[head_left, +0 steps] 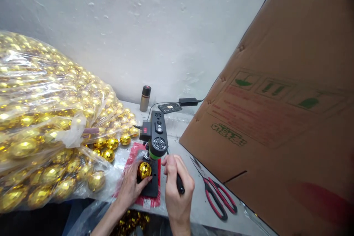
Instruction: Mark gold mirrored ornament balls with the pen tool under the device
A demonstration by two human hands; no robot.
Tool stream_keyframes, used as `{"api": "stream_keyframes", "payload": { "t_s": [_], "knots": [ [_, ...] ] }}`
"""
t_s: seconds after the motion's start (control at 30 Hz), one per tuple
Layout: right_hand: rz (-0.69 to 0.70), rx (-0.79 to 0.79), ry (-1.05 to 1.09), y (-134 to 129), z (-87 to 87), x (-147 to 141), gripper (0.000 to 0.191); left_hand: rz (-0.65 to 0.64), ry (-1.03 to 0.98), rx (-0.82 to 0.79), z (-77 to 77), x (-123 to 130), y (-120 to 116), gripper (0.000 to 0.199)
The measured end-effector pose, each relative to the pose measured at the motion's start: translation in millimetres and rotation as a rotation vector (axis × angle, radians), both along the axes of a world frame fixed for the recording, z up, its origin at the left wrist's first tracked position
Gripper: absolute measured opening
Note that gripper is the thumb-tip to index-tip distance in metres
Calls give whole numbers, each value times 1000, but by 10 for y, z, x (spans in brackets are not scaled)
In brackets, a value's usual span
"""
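A gold mirrored ball [144,170] rests on the black base plate [151,188] of a small bench machine that looks like a drill press [159,136]. Around the ball's left and front side curl the fingers and thumb of my left hand [131,184], holding it under the machine's head. My right hand [178,186] is closed in a fist around a black lever handle [180,185] to the right of the machine. Red plastic sheeting [136,151] lies beneath the base. The contact between the tool tip and the ball is too small to make out.
A big clear bag of gold balls [55,118] fills the left side, with loose balls [112,143] beside it. Scissors [217,195] lie right of my right hand, below a tall cardboard box [276,99]. Behind stand a bottle [145,98], phone [169,107] and power adapter [188,101].
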State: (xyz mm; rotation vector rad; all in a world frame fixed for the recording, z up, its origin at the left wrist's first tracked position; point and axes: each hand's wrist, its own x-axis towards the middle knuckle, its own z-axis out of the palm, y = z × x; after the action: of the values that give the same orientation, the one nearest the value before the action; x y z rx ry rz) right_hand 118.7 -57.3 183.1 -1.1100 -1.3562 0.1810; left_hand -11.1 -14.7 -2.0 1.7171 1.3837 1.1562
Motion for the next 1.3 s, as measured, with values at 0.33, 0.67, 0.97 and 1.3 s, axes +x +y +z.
{"api": "stream_keyframes", "payload": {
  "t_s": [0.33, 0.67, 0.97, 1.3],
  "knots": [
    [40, 52, -5, -49, -187, 4, 28, -201, 267, 53, 124, -37, 87, 52],
    [46, 132, -107, -57, -468, 67, 26, -230, 290, -15, 232, 56, 185, 49],
    [-35, 218, -23, 37, -961, 31, 27, -189, 320, -58, 273, 87, 131, 41],
    [-65, 278, 2, 85, -1043, 3, 28, -188, 313, -48, 240, 88, 145, 42]
  ]
}}
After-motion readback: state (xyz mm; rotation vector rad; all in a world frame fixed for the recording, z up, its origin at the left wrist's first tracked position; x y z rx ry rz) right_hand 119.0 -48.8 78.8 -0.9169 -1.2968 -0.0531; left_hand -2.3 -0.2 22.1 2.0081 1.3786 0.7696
